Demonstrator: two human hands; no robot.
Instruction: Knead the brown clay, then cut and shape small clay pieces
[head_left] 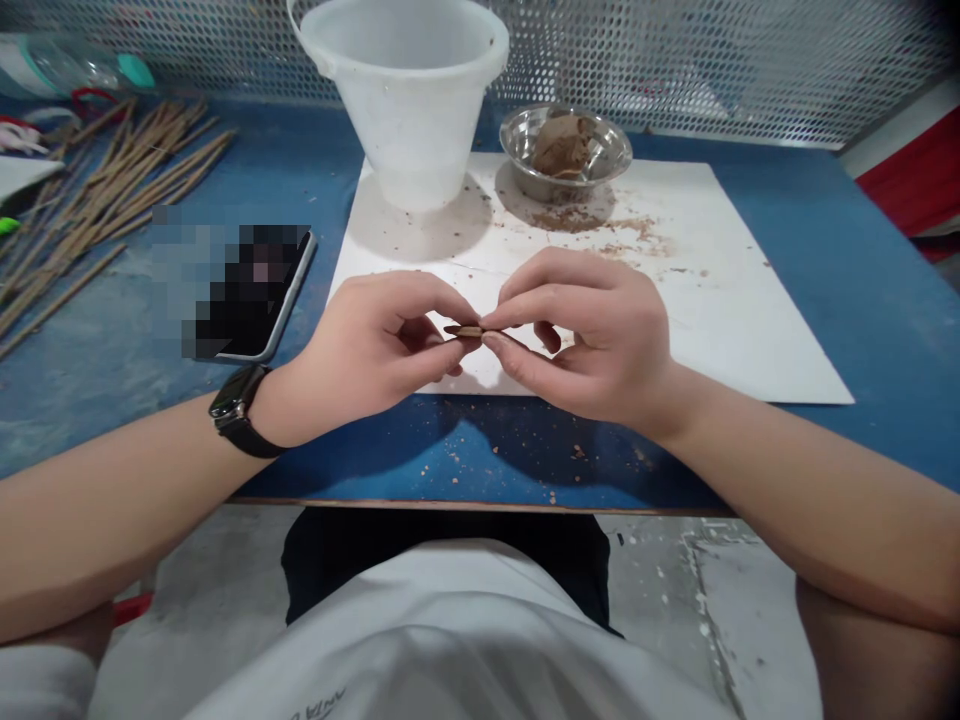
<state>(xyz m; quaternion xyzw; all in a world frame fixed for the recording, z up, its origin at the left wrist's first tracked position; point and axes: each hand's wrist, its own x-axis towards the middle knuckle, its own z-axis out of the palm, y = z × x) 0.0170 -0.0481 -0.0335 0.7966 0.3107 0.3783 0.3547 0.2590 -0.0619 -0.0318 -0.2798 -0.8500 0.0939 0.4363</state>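
A small flat brown piece (pixel 469 331) is pinched between both hands above the front part of a white board (pixel 720 340). My left hand (pixel 382 340) grips it from the left, thumb and fingertips closed on it. From the right, my right hand (pixel 592 335) pinches its other end, and the fingertips of both hands nearly touch. Behind them, a steel bowl (pixel 517 165) with a brown lump (pixel 562 146) in it stands on the board, beside a white bucket (pixel 416 130). Brown crumbs lie in front of the bowl.
A phone (pixel 259 290) lies on the blue table (pixel 832 270) at the left. Beyond it are many thin brown sticks (pixel 127 180) and a clear bottle (pixel 75 65). A perforated metal screen (pixel 675 70) runs along the back. Crumbs dot the table's front edge.
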